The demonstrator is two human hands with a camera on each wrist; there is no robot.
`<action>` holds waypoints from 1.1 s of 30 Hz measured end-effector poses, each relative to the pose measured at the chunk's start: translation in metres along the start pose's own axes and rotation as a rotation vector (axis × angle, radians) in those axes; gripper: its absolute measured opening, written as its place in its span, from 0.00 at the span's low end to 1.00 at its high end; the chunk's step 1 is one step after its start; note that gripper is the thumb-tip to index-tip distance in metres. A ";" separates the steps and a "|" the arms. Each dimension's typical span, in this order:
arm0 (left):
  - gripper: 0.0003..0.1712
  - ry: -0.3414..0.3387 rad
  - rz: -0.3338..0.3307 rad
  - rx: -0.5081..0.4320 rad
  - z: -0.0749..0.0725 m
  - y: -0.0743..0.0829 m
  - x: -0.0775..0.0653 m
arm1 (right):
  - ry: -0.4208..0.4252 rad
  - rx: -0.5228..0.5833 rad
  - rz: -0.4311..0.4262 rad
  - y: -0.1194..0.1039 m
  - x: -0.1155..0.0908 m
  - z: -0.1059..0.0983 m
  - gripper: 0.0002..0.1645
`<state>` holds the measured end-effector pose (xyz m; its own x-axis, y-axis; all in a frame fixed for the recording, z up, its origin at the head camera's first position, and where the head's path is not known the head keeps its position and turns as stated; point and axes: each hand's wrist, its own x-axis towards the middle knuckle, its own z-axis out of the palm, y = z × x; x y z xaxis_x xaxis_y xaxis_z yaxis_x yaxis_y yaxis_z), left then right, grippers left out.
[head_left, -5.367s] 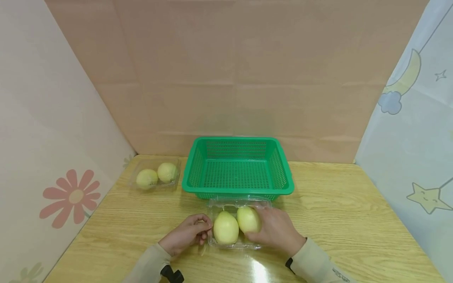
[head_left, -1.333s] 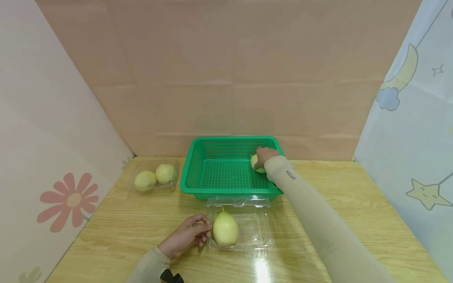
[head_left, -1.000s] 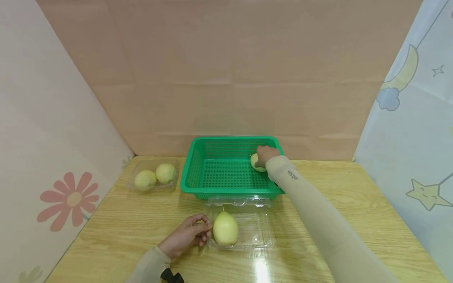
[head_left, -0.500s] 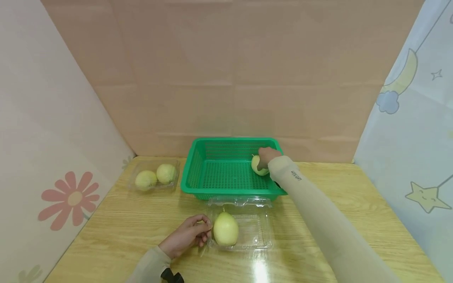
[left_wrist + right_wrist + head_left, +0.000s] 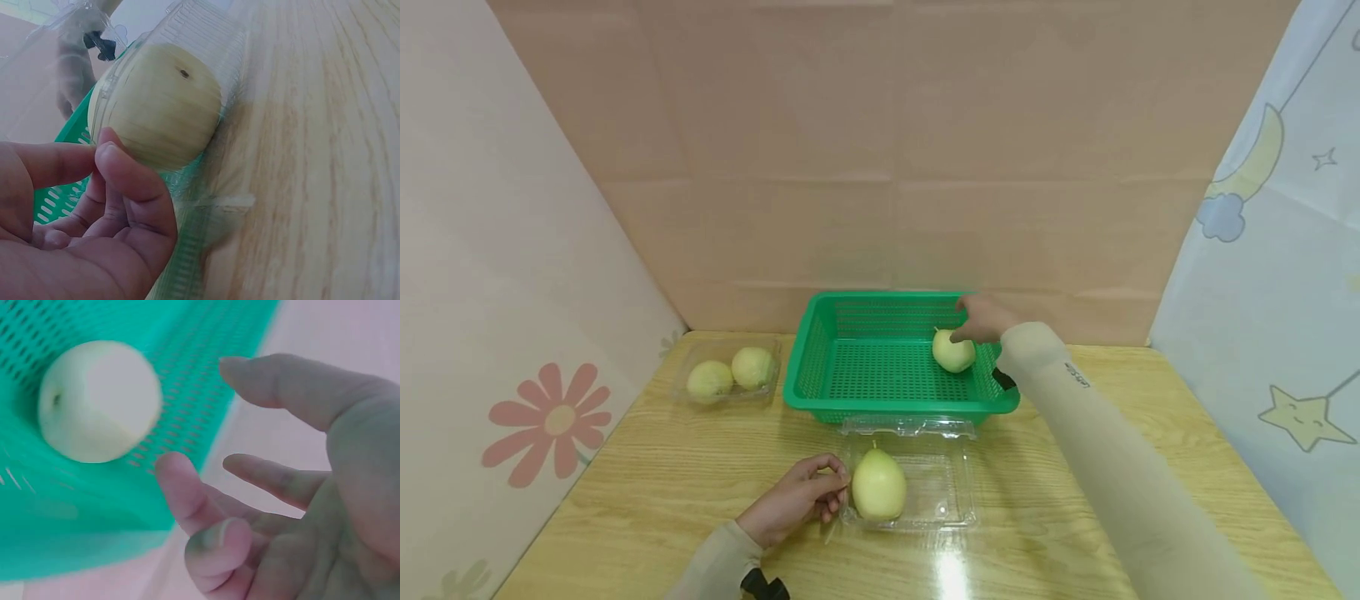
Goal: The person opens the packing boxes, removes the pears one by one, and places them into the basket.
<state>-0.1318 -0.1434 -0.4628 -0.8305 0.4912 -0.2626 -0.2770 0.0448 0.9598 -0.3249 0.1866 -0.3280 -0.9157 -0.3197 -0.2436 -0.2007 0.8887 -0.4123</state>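
Note:
A pale yellow-green pear (image 5: 953, 353) lies at the right end of a green plastic basket (image 5: 880, 406). Just above and to the right of it is my right hand (image 5: 987, 318), apart from the fruit, its thumb and fingers spread in the right wrist view. Closer to me, a clear plastic clamshell box (image 5: 934, 492) lies with its lid up and one pear (image 5: 878, 485) in its left half. My left hand (image 5: 797, 500) pinches the box's left edge between thumb and forefinger, as the left wrist view shows (image 5: 119, 206).
Another clear plastic box (image 5: 775, 387) with two pears (image 5: 709, 382) in it stands at the back left of the wooden table (image 5: 1097, 433). Paper-covered walls close off the back and both sides. The basket stands close to the back wall.
My right hand carried one pear from the near box into the basket, let go of it and drew back right. My left hand keeps its place on the box edge.

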 end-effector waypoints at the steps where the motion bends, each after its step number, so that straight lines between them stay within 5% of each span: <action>1: 0.09 0.001 0.000 0.000 0.000 0.000 0.000 | 0.017 0.017 -0.020 -0.001 -0.007 -0.003 0.41; 7: 0.09 0.006 -0.009 -0.001 0.000 -0.001 -0.001 | 0.198 0.038 -0.144 0.005 -0.047 -0.002 0.33; 10: 0.09 0.009 -0.015 -0.002 -0.001 0.000 -0.002 | 0.300 -0.003 -0.215 0.012 -0.065 0.010 0.27; 14: 0.09 0.010 -0.017 -0.001 0.000 0.000 -0.002 | 0.339 0.018 -0.265 0.021 -0.091 0.031 0.16; 19: 0.09 0.011 -0.020 0.001 0.001 0.000 -0.003 | 0.292 -0.003 -0.248 0.022 -0.122 0.048 0.04; 33: 0.09 0.005 -0.017 0.009 0.000 0.001 -0.004 | -0.058 0.024 -0.280 -0.005 -0.181 0.076 0.11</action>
<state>-0.1288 -0.1448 -0.4609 -0.8282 0.4861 -0.2791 -0.2867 0.0605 0.9561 -0.1318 0.2152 -0.3491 -0.8041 -0.5707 -0.1665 -0.4342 0.7552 -0.4911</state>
